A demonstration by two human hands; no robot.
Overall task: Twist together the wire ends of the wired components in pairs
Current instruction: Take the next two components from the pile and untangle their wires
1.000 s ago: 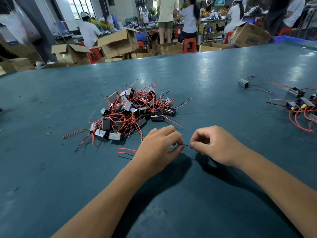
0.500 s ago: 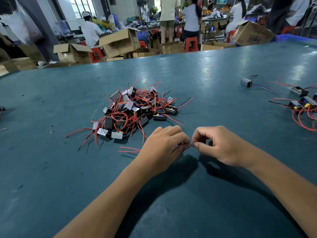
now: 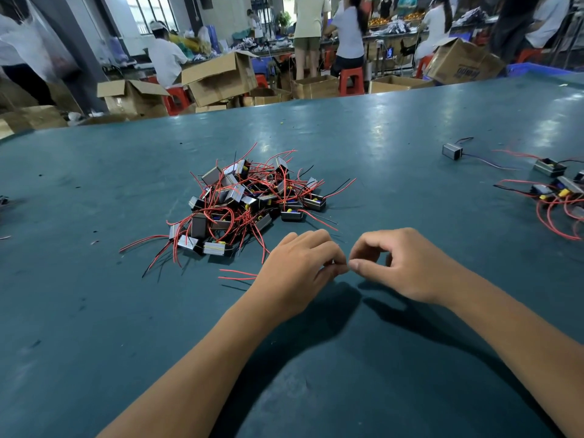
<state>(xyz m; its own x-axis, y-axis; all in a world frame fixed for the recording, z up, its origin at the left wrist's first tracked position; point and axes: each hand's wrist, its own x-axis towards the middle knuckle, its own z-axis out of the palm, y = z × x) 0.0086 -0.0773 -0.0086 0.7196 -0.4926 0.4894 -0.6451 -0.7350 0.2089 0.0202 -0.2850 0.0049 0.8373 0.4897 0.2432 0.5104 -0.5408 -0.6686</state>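
A heap of small grey box components with red and black wires [image 3: 243, 200] lies on the green table [image 3: 94, 311], just beyond my hands. My left hand [image 3: 297, 267] has its fingers curled, and its fingertips pinch thin wire ends. Two red wires [image 3: 237, 275] trail out to the left from under that hand. My right hand [image 3: 407, 263] meets it fingertip to fingertip, thumb and forefinger pinching the same wire ends. The wire ends themselves are almost hidden between the fingers.
A second group of wired components [image 3: 559, 197] lies at the right edge. A single grey component [image 3: 452, 151] with a dark wire sits alone at the far right. Cardboard boxes [image 3: 218, 77] and several people stand beyond the table's far edge.
My two hands have closed the gap between them until the fingertips touch. The short dark wire seen between them a second ago is now hidden by the fingers.
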